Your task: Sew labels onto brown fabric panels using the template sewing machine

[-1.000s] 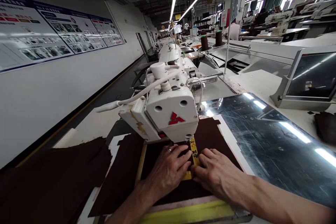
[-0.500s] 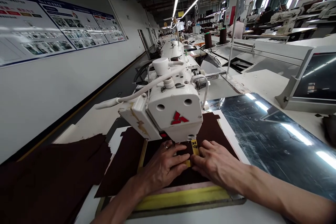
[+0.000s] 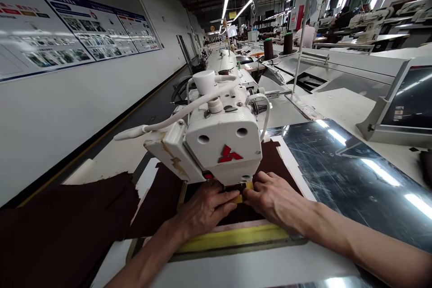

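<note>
Under the head of a white sewing machine (image 3: 224, 144) lies dark brown fabric (image 3: 153, 200) in a flat frame with a yellow strip (image 3: 236, 237) along its near edge. My left hand (image 3: 202, 209) rests flat on the fabric, fingers stretched to the right and partly hidden below the machine head. Its index fingertip touches a short yellow strip (image 3: 239, 199) that lies across the fabric. My right hand (image 3: 273, 195) is to the right of it, fingers bent and thumb side pressed together at that strip's right part. The needle is hidden.
Loose brown fabric (image 3: 67, 229) spreads over the left side. A shiny metal plate (image 3: 344, 175) covers the table on the right, with a dark screen (image 3: 408, 99) beyond it. Thread cones (image 3: 287, 44) stand behind. A long wall (image 3: 84, 108) runs along the left.
The frame, fabric and both hands have moved slightly away from me, further under the machine head. Less of the yellow strip shows between the hands. The view has shifted slightly.
</note>
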The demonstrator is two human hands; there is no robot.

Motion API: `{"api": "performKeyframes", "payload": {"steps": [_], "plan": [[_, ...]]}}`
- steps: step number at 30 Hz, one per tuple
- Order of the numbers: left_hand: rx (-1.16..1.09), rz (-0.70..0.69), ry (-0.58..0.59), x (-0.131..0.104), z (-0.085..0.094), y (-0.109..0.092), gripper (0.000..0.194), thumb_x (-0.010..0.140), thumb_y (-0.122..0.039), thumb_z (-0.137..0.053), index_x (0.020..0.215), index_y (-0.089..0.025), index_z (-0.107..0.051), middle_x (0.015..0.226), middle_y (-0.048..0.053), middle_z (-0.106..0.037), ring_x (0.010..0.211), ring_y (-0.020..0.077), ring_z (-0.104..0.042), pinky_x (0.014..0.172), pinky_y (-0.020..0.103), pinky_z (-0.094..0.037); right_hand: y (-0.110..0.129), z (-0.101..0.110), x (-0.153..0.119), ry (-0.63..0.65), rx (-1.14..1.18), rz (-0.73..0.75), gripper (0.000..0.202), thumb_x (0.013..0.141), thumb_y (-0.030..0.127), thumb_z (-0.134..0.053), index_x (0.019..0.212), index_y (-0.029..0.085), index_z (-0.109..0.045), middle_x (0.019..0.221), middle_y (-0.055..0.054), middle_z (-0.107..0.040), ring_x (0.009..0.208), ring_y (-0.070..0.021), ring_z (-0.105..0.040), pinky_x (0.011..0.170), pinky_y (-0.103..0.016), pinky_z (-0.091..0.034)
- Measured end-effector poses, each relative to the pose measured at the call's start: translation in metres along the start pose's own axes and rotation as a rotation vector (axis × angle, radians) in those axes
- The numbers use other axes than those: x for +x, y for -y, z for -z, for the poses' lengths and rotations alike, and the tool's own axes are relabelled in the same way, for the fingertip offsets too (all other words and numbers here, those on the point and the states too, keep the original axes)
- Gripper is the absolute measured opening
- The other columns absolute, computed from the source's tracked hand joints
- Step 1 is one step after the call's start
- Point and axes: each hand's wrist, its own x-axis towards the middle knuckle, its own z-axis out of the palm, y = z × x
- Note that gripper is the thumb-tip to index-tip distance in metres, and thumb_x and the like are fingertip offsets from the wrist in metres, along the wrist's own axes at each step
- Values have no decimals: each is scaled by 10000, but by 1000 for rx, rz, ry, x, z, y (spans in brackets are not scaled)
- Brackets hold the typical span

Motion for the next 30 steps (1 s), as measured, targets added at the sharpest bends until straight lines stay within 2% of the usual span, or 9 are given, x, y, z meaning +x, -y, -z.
{"api": "performKeyframes", "payload": {"steps": [3, 7, 11, 16, 19, 24, 27, 30], "plan": [[-35, -4, -4, 5, -1, 3, 367, 998, -265, -602, 1360, -314, -646, 1358, 53, -669, 1224, 259, -636, 1038, 419, -525, 1, 3, -6, -4, -15, 13, 164, 1073, 210, -443, 1005, 199, -592, 874, -36, -613, 799, -189, -488, 783, -350, -364], [-44, 28, 9, 8, -7, 10, 365, 1007, -290, -587, 1368, -300, -644, 1323, 65, -695, 1208, 266, -657, 1030, 422, -537, 11, 16, -30, -46, -8, -17, 141, 1067, 212, -457, 1099, 192, -593, 896, -35, -596, 784, -197, -509, 748, -359, -356], [-19, 109, 52, 9, -12, 16, 368, 1029, -340, -556, 1389, -327, -631, 1308, 70, -707, 1222, 286, -656, 1036, 446, -540, 21, 21, -50, -92, 87, -3, 166, 1071, 201, -425, 1044, 173, -587, 889, -40, -586, 774, -197, -513, 708, -359, -347], [-61, 45, -32, 11, -13, 11, 332, 1025, -286, -558, 1335, -272, -676, 1295, 70, -715, 1192, 251, -672, 1025, 391, -550, 24, 20, -55, -107, 176, 34, 135, 1040, 156, -449, 1024, 173, -582, 893, -40, -595, 769, -195, -504, 709, -358, -357], [-69, 49, -61, 5, -13, 8, 341, 1024, -253, -549, 1345, -244, -664, 1281, 75, -716, 1187, 232, -667, 1049, 384, -539, 24, 23, -56, -145, 216, 63, 156, 1049, 164, -437, 1074, 168, -591, 891, -41, -604, 765, -195, -504, 708, -356, -367], [-2, 123, -58, -8, -14, 1, 410, 1019, -273, -558, 1425, -225, -593, 1317, 95, -689, 1273, 264, -615, 1126, 452, -491, 22, 26, -58, -154, 228, 63, 213, 1077, 200, -403, 1097, 154, -610, 856, -43, -605, 746, -195, -505, 699, -356, -374], [20, 118, -37, -16, -9, -8, 420, 1031, -273, -539, 1448, -244, -567, 1411, 78, -639, 1334, 262, -571, 1150, 457, -474, 18, 24, -58, -167, 227, 69, 209, 1079, 204, -413, 1077, 157, -616, 857, -45, -614, 751, -194, -518, 707, -355, -384], [30, 131, -77, -32, -3, -17, 432, 1031, -265, -542, 1463, -260, -548, 1468, 61, -595, 1390, 258, -519, 1142, 426, -491, 12, 23, -60, -194, 232, 64, 218, 1085, 226, -419, 1143, 158, -618, 853, -43, -622, 747, -192, -528, 708, -350, -396]]}}
